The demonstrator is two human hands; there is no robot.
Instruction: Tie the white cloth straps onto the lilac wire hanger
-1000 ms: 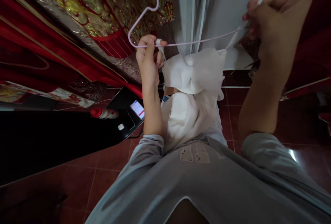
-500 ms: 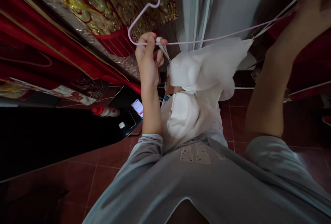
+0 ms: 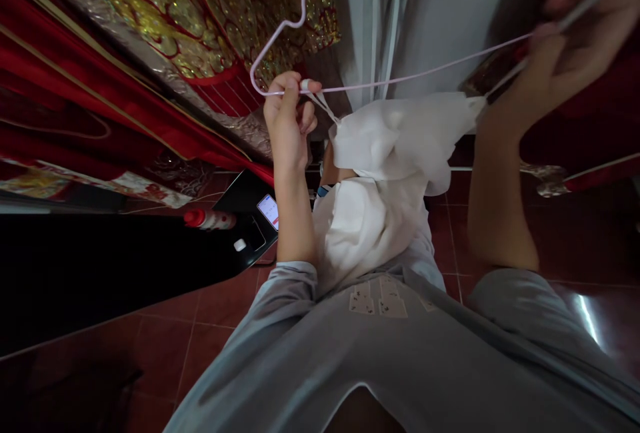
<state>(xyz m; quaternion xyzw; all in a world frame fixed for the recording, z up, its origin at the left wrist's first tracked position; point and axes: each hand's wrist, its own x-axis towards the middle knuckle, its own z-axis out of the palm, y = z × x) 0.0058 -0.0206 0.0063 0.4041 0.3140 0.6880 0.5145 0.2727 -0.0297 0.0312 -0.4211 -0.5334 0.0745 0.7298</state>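
My left hand is closed around the lower bar of a pale pink clothes hanger, close to its left corner. A thin white strap from a white garment loops over that bar beside my fingers. The sheer garment hangs below in loose folds and spreads down over my lap. At the upper right my right hand, a little blurred, pinches the garment's other strap and pulls it taut near the hanger's right end. That end of the hanger is partly hidden behind the hand.
Gold-sequined red clothing hangs at the upper left, more red cloth on the right. On a black table at left are a red-capped bottle, a phone with a lit screen and a small white case. A grey panel stands ahead.
My right hand has moved right, stretching the strap and drawing the garment's upper right corner outward; it then lowered slightly. My left hand stays on the hanger.
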